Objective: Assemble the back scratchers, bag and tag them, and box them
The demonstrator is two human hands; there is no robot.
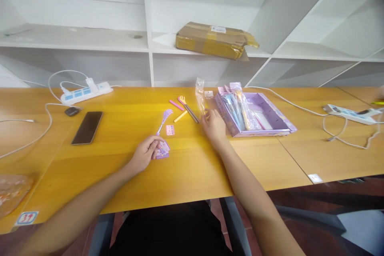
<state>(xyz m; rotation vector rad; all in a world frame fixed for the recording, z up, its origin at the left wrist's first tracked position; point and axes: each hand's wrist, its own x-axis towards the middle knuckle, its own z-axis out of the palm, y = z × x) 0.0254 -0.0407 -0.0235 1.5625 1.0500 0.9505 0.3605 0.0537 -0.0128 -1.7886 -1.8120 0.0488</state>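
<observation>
My left hand point(146, 153) is closed on a purple claw-shaped stick point(165, 119), its fingered end pointing away from me. Purple printed cards point(163, 151) lie by my left fingertips. My right hand point(214, 126) is closed on a clear plastic wrapper point(200, 94) that stands up beyond its fingers. Between the hands lie a small pink card point(170, 130), a yellow stick point(180, 116), a pink stick point(176, 105) and a dark-handled piece with a yellow claw end point(189, 109). Right of my right hand, a purple box point(270, 109) holds several wrapped sticks point(240, 110).
A black phone point(87, 128) and a white power strip point(86, 93) lie at left, another power strip point(349, 114) with cables at right. A taped cardboard parcel point(211, 41) sits on the shelf. A clear plastic bag point(13, 194) is at the left edge.
</observation>
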